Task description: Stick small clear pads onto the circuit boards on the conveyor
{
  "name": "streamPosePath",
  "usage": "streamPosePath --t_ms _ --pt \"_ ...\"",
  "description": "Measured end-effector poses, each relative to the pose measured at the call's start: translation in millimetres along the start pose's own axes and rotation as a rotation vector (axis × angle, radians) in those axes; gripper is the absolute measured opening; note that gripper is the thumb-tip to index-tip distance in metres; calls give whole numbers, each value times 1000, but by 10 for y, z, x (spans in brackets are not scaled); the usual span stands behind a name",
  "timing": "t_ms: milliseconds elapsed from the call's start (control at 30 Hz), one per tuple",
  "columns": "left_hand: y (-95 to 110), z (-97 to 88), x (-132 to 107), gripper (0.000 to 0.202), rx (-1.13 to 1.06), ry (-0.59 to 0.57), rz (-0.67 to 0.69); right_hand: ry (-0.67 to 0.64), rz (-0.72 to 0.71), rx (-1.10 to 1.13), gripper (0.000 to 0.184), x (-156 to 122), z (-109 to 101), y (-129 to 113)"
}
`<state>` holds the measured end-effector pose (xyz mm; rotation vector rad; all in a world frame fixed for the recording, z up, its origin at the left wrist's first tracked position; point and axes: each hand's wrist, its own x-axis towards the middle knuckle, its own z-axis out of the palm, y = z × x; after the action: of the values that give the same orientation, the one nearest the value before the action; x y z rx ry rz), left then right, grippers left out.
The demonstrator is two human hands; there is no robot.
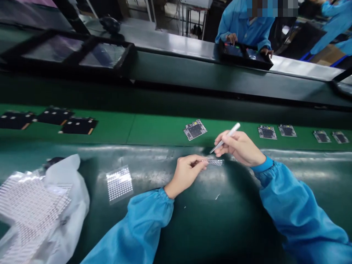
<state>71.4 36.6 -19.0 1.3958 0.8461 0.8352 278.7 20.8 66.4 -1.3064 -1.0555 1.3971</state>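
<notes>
We note the L hand nearly closed, thumb and fingertips pinching a dotted strip; the R hand is likewise closed, pen-style, on a white pointed tool. The strip lies just off the L fingertips, below and to the L of the R hand. Its long axis runs approx. L–R, free end pointing R. The tool slants, butt up to the R and away, tip down to the L, near the strip; tip contact we can't confirm at this res.

Just beyond the hands, between the two, we find one circuit board, set askew on the green strip of bench; four more boards sit beyond and R of the R hand. Well L of the L hand, black panels.

Containers: far L of the L hand, a white bag w/ a pile of patterned sheets on it; a single dotted sheet lies flat betw. bag and L hand. Well beyond the L hand, a black tray, two compts., clear film in each. Beyond the R hand, a co-worker's hands are at a second black tray w/ small coloured items.
</notes>
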Motion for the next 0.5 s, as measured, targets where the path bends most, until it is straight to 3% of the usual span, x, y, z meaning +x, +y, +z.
streamPosePath --t_ms 100,233,500 --pt "19 -5 5 8 8 -2 0 47 -36 59 30 -147 15 129" --pt "51 -8 13 8 9 5 -6 152 -105 -44 23 -267 44 214" --pt "68 -23 0 8 39 2 -20 196 -188 -211 10 -391 179 235"
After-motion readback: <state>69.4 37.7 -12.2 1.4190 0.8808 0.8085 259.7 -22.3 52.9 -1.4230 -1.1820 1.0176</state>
